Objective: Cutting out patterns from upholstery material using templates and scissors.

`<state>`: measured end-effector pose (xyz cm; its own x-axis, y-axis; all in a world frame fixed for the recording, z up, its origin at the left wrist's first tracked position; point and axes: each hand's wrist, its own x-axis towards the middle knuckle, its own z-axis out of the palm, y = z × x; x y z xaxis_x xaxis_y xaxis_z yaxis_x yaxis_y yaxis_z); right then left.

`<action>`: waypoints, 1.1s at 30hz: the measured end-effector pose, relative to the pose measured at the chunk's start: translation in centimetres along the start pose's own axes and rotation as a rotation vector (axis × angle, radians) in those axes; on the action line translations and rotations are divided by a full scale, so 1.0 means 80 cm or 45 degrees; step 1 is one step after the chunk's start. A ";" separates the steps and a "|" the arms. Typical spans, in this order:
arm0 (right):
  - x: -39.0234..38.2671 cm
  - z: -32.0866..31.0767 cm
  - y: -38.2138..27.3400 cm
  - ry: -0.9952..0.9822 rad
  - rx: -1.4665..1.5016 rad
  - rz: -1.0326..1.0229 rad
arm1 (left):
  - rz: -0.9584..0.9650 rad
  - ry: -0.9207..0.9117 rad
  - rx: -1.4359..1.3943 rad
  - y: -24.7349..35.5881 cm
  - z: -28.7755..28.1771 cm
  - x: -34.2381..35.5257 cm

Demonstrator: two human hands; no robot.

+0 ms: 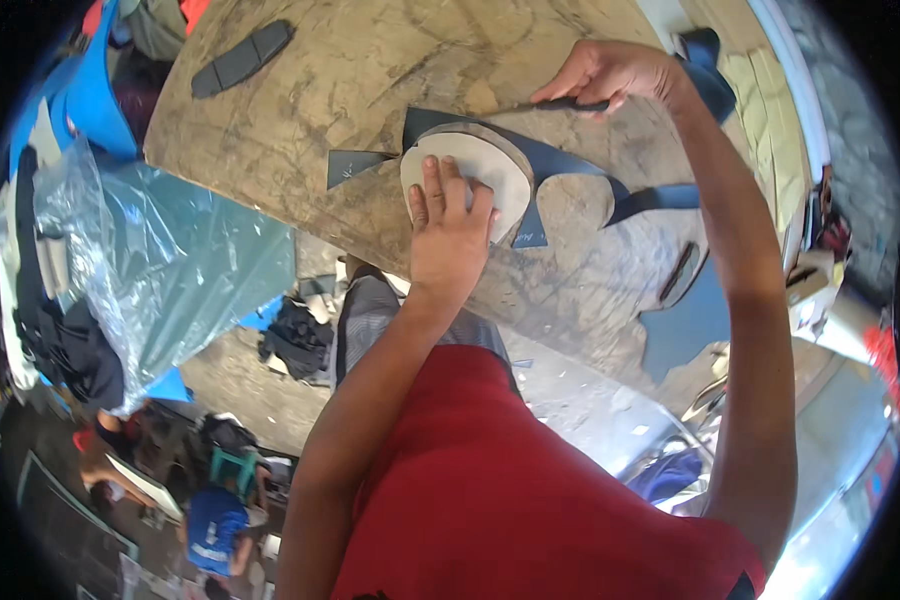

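Observation:
My left hand [446, 235] lies flat with fingers spread, pressing on a pale rounded template [513, 190]. Under and around the template is dark blue sheet material [560, 160], with curved cut edges and narrow strips reaching out to both sides. Up and to the right, my right hand [625, 75] is closed around the dark handle of a knife [578, 105]. The thin blade points left, toward the far edge of the template. I cannot tell whether its tip touches the sheet.
A dark segmented block [242, 60] rests at the table's far left. Blue sheet offcuts [685, 325] lie by my right forearm. Clear plastic sheeting [185, 255] hangs left of the wooden table [340, 75]. People, one in a blue shirt [215, 530], are at lower left.

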<state>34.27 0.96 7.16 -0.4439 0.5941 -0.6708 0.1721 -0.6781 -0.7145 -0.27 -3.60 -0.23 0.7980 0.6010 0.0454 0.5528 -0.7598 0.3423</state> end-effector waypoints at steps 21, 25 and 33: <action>0.147 -0.071 -0.055 -0.612 -0.171 0.194 | -0.156 0.024 -0.050 0.008 0.001 0.005; 0.144 -0.070 -0.067 -0.596 -0.225 0.201 | -0.161 0.008 -0.038 0.008 0.000 0.007; 0.154 -0.057 -0.099 -0.552 -0.371 0.213 | -0.194 -0.011 -0.059 0.008 0.001 0.006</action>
<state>31.41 15.61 3.67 -0.7009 0.2141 -0.6804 0.4804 -0.5633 -0.6722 0.47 -3.80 -0.08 0.7078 0.7062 -0.0188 0.6562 -0.6474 0.3877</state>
